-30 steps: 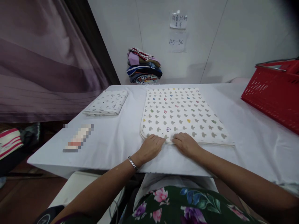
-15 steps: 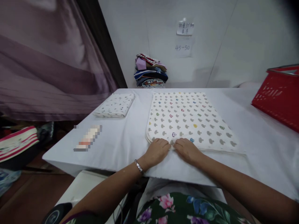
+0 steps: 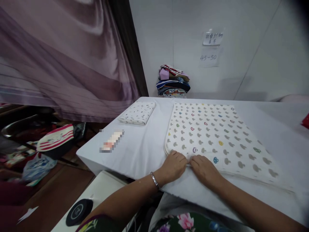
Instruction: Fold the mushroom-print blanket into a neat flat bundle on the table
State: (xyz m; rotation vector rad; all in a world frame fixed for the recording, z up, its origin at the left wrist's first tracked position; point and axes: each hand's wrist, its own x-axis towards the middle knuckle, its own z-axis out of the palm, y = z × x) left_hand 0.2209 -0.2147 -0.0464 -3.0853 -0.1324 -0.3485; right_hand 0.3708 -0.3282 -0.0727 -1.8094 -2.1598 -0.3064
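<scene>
A folded white cloth with grey and coloured mushroom prints lies flat on the white-covered table. My left hand is closed on its near edge, close to the left corner. Just to the right of it, my right hand grips the same edge, with its thumb side towards the left hand. The fingertips curl over the cloth and the thumbs are hidden. Further left lies a smaller folded cloth with a dark speckled print, apart from both hands.
A pile of folded fabrics stands beyond the far table edge, by the wall with paper signs. A purple curtain hangs at left. A blurred-out object rests on the table's left side. The red basket shows at the right edge.
My view has swung left, so everything sits further right in the picture and most of the red basket has left it. Both hands stay on the near edge of the mushroom-print cloth.
</scene>
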